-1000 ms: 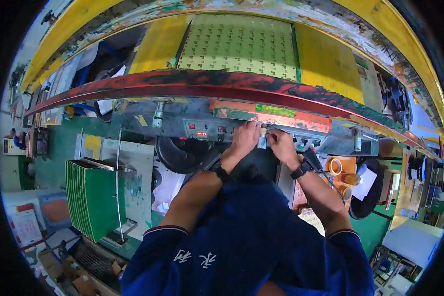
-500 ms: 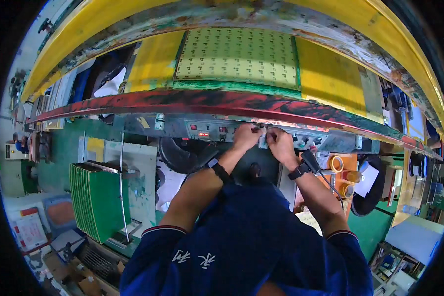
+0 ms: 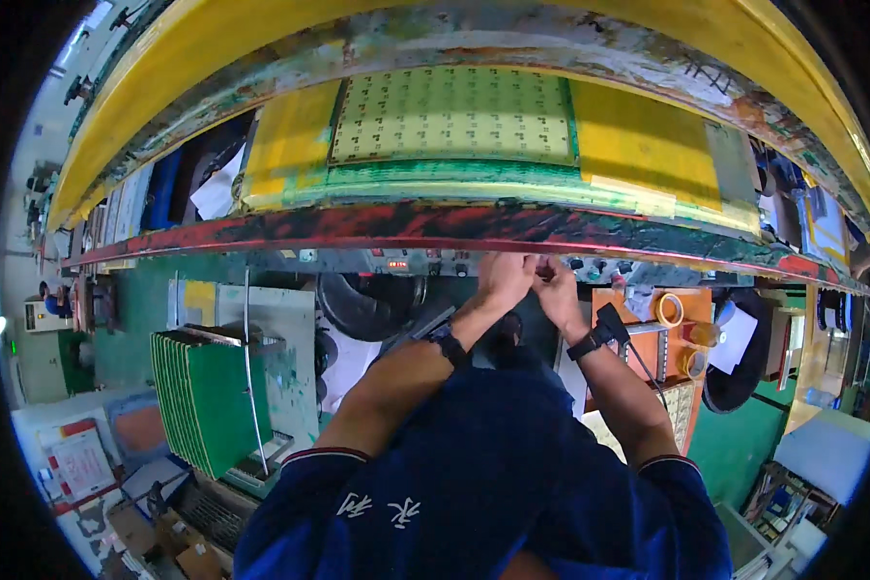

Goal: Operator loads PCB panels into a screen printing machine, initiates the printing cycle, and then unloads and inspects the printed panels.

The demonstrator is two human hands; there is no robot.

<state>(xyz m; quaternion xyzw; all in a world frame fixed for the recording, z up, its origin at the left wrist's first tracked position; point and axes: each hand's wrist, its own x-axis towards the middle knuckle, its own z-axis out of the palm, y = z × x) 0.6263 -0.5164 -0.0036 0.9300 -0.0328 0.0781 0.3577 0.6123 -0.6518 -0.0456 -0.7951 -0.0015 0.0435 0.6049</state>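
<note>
Just below a red, ink-stained bar (image 3: 435, 224), both my hands are close together in front of a control panel (image 3: 459, 263) with knobs and a lit red display. My left hand (image 3: 506, 277) has its fingers bent and drawn in, the tips meeting the right hand's. My right hand (image 3: 558, 293) is closed in a pinch around a small dark piece that I cannot make out. Whether the fingers touch the panel is hidden by the bar. Beyond the bar lies a pale panel printed with rows of small marks (image 3: 454, 116), flanked by yellow surfaces.
A yellow frame (image 3: 454, 21) arches across the top. At left, several upright green panels (image 3: 224, 401) stand in a rack with a metal rod. An orange table (image 3: 688, 319) at right holds tape rolls (image 3: 669, 309). A black round stool (image 3: 369, 304) is beside my left forearm.
My hands have come closer together, the left moving right toward the right. The view has shifted slightly, and the red bar now covers more of the control panel.
</note>
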